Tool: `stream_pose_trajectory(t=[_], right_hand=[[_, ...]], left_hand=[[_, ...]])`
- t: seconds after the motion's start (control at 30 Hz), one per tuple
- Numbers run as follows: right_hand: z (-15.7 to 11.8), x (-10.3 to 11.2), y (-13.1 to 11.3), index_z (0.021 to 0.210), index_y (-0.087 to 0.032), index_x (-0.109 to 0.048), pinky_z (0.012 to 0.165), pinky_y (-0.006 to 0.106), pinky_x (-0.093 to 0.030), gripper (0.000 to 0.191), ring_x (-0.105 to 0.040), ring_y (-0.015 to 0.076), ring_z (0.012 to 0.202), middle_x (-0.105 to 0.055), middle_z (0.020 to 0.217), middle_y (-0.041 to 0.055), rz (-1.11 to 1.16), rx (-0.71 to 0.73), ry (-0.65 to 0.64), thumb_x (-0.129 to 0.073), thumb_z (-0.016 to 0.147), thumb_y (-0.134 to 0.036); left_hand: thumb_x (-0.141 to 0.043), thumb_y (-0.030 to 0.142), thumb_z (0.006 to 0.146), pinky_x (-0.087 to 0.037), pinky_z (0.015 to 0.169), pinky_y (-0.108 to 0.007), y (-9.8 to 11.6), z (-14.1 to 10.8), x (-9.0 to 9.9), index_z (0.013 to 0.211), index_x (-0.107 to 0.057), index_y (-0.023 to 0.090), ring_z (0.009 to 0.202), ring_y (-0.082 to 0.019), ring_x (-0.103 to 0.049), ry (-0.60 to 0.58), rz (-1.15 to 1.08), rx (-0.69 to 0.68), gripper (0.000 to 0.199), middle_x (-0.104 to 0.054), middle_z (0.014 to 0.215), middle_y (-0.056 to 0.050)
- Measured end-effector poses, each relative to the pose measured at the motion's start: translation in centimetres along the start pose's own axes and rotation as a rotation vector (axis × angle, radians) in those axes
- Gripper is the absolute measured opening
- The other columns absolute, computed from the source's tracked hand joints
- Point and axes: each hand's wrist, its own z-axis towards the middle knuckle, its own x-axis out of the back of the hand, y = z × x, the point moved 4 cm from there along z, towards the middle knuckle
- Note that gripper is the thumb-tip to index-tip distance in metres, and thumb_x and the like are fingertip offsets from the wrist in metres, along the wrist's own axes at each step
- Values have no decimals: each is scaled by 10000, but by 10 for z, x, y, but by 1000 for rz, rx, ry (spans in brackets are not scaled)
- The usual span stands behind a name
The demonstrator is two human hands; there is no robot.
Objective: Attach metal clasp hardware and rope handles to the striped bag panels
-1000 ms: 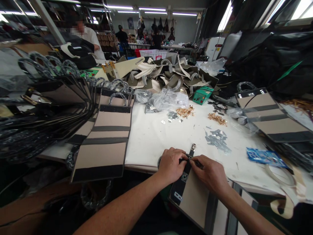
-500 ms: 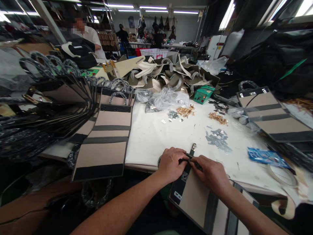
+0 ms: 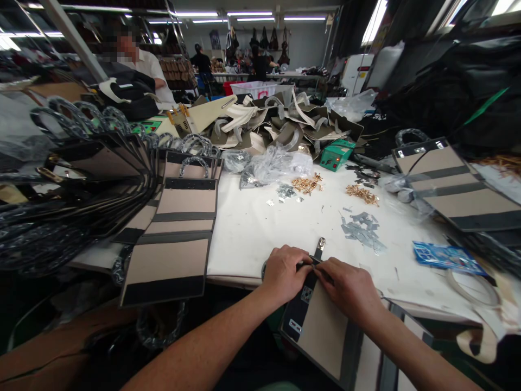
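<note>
A beige bag panel (image 3: pixel 325 323) with dark grey bands slopes over the table's front edge, its black end strip (image 3: pixel 300 315) on the left. Set in that strip are a slotted metal plate (image 3: pixel 295 328) and a second metal fitting (image 3: pixel 306 294). Around the far end of the strip my left hand (image 3: pixel 284 274) is closed, gripping the panel. My right hand (image 3: pixel 348 285) is closed too, its fingertips pinched against the strip beside my left thumb; what they hold is hidden. Just beyond both hands, a dark tab (image 3: pixel 319 250) with a shiny metal tip points away.
On the white table (image 3: pixel 252 233) lie flat grey metal pieces (image 3: pixel 362 231), gold-coloured fasteners (image 3: pixel 361 194) and a blue packet (image 3: pixel 445 258). Behind them stands a green box (image 3: pixel 337 156). Bag panels (image 3: pixel 171 260) with wrapped handles pile up at left; a co-worker (image 3: pixel 148 68) stands beyond.
The hands stay at the same spot on the black strip, with only a slight shift of the right fingers. The whole view has shifted a little.
</note>
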Motion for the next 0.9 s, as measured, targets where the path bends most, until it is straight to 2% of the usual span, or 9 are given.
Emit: stream_pose_trajectory(t=[0.2, 0.3, 0.4, 0.53, 0.57, 0.7, 0.8, 0.9], right_hand=[[2, 2, -2, 994, -278, -705, 590, 295, -342, 146, -703, 196, 778, -712, 888, 2, -27, -71, -54, -561, 1012, -295], [2, 2, -2, 962, -271, -695, 573, 292, -316, 140, -696, 193, 766, -703, 881, 5, -40, -75, -66, -568, 1012, -298], [2, 1, -2, 965, -275, -698, 561, 292, -295, 155, -687, 185, 740, -702, 872, 7, -43, -73, -48, -554, 1017, -295], [0, -1, -1, 1003, -289, -709, 558, 292, -298, 164, -685, 178, 734, -712, 887, 4, -24, -65, -30, -545, 1017, -295], [-1, -1, -1, 1014, -292, -710, 562, 290, -305, 165, -688, 179, 744, -715, 893, 4, -18, -64, -30, -545, 1017, -296], [-1, -1, 0, 1032, -293, -720, 588, 289, -344, 172, -700, 194, 780, -724, 908, 9, -8, -84, -50, -549, 1022, -307], [2, -1, 3, 1018, -290, -731, 617, 296, -383, 179, -707, 208, 813, -734, 924, 10, 38, -101, -58, -554, 1020, -317], [7, 6, 7, 966, -294, -742, 670, 303, -432, 150, -704, 214, 826, -745, 912, -1, 194, -129, -30, -601, 986, -340]], left_hand=[[-727, 213, 853, -439, 956, -390, 3, 1, -1, 1013, -729, 299, 1102, -221, -641, 9, 34, -29, 182, -738, 1173, 32], [-741, 251, 822, -463, 937, -390, 2, 6, 1, 1110, -687, 270, 1065, -242, -653, -37, 86, 16, 294, -739, 1131, -8], [-718, 303, 831, -491, 878, -358, 1, 17, 4, 1127, -683, 268, 989, -236, -675, -182, 115, 88, 301, -746, 1047, -15], [-770, 330, 756, -502, 734, -292, -2, 38, 8, 1226, -666, 251, 870, -213, -705, -386, 109, 191, 488, -766, 936, 10], [-790, 324, 727, -496, 702, -274, -2, 44, 8, 1188, -694, 248, 843, -204, -707, -423, 104, 192, 477, -770, 915, 17], [-803, 303, 688, -472, 638, -235, -2, 61, 7, 889, -795, 256, 756, -175, -695, -554, 96, 173, 206, -762, 796, 36], [-803, 295, 673, -465, 627, -235, -2, 67, 7, 856, -807, 257, 730, -173, -681, -589, 110, 186, 187, -754, 759, 34], [-813, 306, 653, -456, 613, -241, -1, 69, 8, 865, -805, 261, 751, -183, -683, -588, 123, 212, 217, -763, 798, 26]])
